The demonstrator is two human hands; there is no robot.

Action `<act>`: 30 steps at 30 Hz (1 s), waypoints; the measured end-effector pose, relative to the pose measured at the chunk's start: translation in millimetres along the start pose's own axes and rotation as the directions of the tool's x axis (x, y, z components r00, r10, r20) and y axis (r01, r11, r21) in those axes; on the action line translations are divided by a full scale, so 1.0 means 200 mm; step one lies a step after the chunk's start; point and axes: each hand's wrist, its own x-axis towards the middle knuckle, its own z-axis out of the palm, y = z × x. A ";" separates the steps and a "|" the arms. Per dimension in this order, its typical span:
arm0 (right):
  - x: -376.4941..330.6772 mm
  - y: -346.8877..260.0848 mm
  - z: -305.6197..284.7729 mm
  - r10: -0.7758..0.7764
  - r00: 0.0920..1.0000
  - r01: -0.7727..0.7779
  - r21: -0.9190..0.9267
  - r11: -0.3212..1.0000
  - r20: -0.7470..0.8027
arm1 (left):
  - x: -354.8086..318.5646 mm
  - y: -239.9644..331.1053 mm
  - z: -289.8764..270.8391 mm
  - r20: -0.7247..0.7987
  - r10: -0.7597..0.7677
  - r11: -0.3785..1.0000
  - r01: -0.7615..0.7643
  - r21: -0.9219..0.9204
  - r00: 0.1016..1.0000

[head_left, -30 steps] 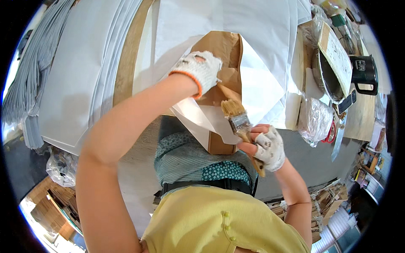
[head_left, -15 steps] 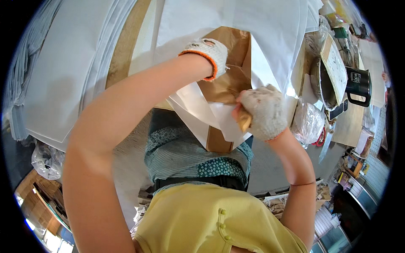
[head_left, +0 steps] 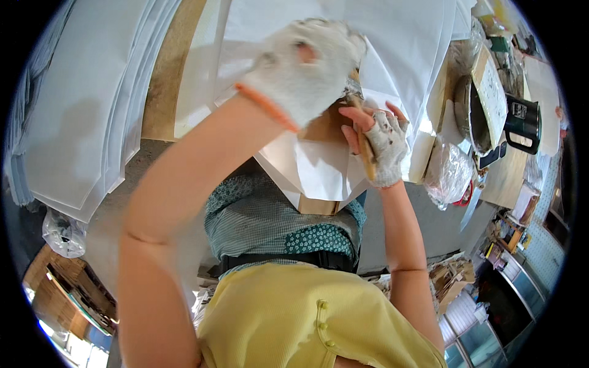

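On the far left, stacks of white paper sheets point(head_left: 73, 122) lie on the tabletop point(head_left: 169, 73), and a plastic bag point(head_left: 61, 233) sits lower, by the edge. The person's left hand point(head_left: 300, 67), in a white glove with an orange cuff, is now raised much closer to the camera than half a second ago, so it looks bigger and covers the top of the brown paper bag point(head_left: 322, 129). Its fingers are curled downward, but I cannot tell what they press or hold, because the back of the glove hides them.

Under this hand, a folded white sheet point(head_left: 313, 168) hangs over the brown bag, in front of the person's body.

The right hand point(head_left: 380, 144) has turned: before it was a closed fist over the bag, now the fingers are half spread and the thumb holds the wooden brush handle point(head_left: 367, 153) against the palm, just beside the bag.

Further right stand a metal bowl point(head_left: 472, 116), a clear plastic bag point(head_left: 451, 172) and a dark mug point(head_left: 523, 122).
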 end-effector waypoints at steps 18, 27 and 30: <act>0.04 -0.01 0.28 0.454 0.887 -0.121 0.903 0.412 -0.088 | -0.33 0.23 0.36 -0.079 -0.342 0.871 0.284 -0.400 0.937; 0.00 0.05 -0.18 0.434 0.857 -0.485 0.717 0.501 0.277 | -0.40 -0.05 0.33 -0.241 -0.270 0.882 0.139 -0.451 0.932; 0.01 0.06 -0.30 0.036 0.951 -0.157 0.378 0.912 0.308 | -0.45 -0.10 0.33 -0.101 -0.161 0.956 0.130 -0.264 0.982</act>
